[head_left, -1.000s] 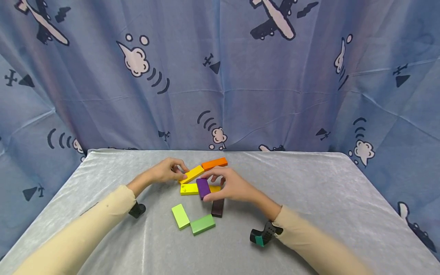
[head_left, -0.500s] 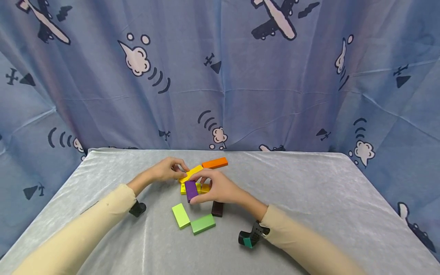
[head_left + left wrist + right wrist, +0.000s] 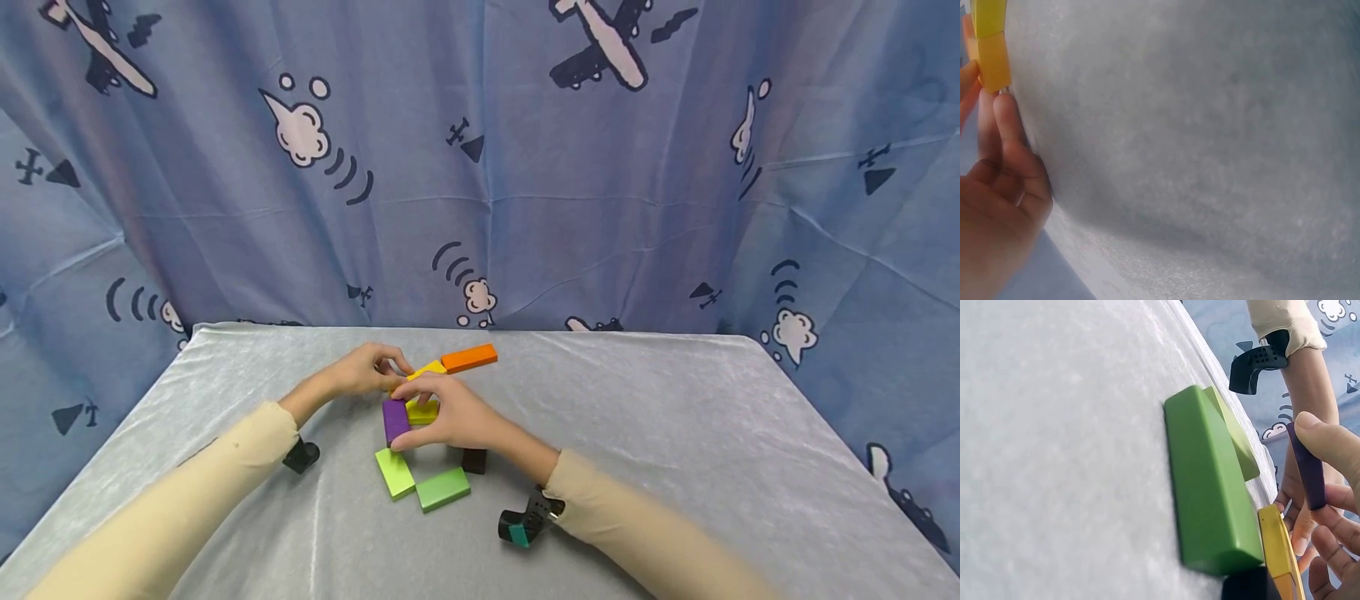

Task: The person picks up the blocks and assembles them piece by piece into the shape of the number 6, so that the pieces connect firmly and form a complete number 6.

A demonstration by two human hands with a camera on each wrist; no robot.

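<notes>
My right hand (image 3: 461, 414) pinches a purple block (image 3: 396, 423) between thumb and fingers. It holds the block near the left end of a bright yellow block (image 3: 423, 412), just beyond a lime block (image 3: 394, 473). In the right wrist view the purple block (image 3: 1309, 469) appears edge-on, above the table. My left hand (image 3: 366, 371) pinches the near left end of a golden yellow block (image 3: 429, 368), now partly behind the right fingers. Both its fingertips and the end of that golden block (image 3: 994, 62) show in the left wrist view.
An orange block (image 3: 469, 357) lies behind the golden one. In front lies a green block (image 3: 442, 489), its corner at the lime block. A dark brown block (image 3: 474, 461) is partly hidden under the right wrist. Grey cloth covers the table (image 3: 637, 417); a patterned curtain (image 3: 525, 167) hangs behind.
The right hand has carried the purple block leftward, from over the middle of the bright yellow block to beyond its left end. My left hand has stayed on the golden block.
</notes>
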